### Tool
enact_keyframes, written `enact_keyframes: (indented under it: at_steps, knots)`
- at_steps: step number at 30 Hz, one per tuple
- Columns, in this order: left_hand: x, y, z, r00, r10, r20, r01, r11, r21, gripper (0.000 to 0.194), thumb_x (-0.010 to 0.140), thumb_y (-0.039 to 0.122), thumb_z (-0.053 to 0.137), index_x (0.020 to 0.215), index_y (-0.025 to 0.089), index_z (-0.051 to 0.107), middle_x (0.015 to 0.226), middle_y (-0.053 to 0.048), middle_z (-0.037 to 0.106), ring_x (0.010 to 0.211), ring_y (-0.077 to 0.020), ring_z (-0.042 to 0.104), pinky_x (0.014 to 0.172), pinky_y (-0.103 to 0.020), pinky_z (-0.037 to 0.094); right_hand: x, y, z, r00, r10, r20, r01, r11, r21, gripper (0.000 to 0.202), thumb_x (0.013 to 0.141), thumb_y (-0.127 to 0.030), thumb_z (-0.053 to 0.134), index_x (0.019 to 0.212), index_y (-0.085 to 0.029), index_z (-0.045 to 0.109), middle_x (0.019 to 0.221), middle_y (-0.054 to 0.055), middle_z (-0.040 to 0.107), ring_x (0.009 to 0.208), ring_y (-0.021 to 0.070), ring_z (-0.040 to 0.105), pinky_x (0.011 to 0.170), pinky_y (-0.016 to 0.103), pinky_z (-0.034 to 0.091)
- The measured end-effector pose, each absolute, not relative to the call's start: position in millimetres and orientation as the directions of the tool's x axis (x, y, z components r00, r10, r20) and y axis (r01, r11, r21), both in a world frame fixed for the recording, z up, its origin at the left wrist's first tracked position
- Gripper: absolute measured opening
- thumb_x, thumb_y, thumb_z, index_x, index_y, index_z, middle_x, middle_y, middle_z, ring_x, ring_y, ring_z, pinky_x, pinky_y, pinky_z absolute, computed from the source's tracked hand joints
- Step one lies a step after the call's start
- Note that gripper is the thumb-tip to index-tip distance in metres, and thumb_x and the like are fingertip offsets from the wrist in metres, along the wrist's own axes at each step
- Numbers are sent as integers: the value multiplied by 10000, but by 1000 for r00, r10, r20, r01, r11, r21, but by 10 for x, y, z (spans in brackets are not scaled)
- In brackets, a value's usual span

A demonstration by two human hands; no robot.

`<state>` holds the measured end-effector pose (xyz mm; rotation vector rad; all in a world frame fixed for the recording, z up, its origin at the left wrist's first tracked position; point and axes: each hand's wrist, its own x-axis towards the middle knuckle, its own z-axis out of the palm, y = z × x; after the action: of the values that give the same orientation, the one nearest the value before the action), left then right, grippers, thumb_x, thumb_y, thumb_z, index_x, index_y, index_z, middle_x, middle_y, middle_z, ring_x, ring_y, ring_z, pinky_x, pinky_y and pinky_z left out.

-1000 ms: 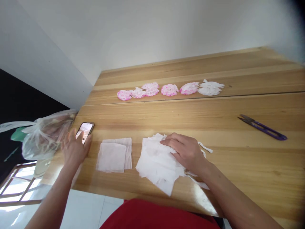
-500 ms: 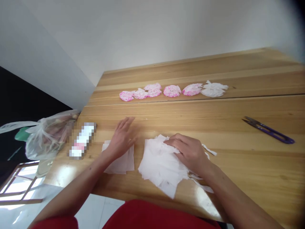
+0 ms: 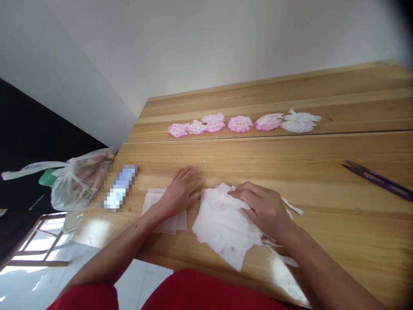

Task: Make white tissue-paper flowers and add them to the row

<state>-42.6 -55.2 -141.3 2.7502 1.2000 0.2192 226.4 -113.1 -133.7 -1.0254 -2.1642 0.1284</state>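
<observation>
My left hand (image 3: 181,191) is open, its fingers stretched out low over the wood and partly over a small stack of white tissue squares (image 3: 171,224). To its right lies a loose, ruffled pile of white tissue paper (image 3: 222,228) with uneven edges. My right hand (image 3: 263,209) rests on that pile's upper right part, fingers bent and thumb below them, gripping bunched tissue; the fingertips are partly lost in the folds. Thin white strips (image 3: 293,207) stick out beside and beneath the right hand.
Along the back of the wooden table (image 3: 274,159) runs a row of pink-edged tissue flowers (image 3: 240,124), ending in an all-white flower (image 3: 300,122). Purple-handled thread snips (image 3: 377,178) lie at right. A blurred-out phone-like object (image 3: 121,187) and a tied plastic bag (image 3: 80,178) are at left.
My left hand has shifted slightly right and toward the tissue pile. The right hand stays on the pile. The whole view has swung a little to the left.
</observation>
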Motion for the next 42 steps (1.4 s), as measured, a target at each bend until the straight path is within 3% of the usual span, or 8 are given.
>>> enact_keyframes:
  at_steps: [25, 42]
  knots:
    - [-494, -575, -1405, 627, 777, 54, 765, -627, 144, 388, 908, 346, 554, 1264, 202, 609, 1495, -150, 420, 1401, -316, 361, 1139, -538, 328, 2292, -1131, -1343, -423, 702, 573, 623, 685, -379, 289, 839, -36, 465, 988, -204, 647, 913, 30, 714, 802, 152, 694, 666, 253, 526]
    - [-817, -577, -1333, 506, 858, 89, 853, -513, 95, 408, 927, 369, 514, 1290, 195, 582, 1510, -154, 397, 1406, -313, 354, 1134, -548, 320, 2296, -1124, -1360, -420, 695, 584, 618, 690, -376, 316, 816, -33, 456, 988, -220, 645, 912, 17, 716, 804, 155, 697, 651, 255, 516]
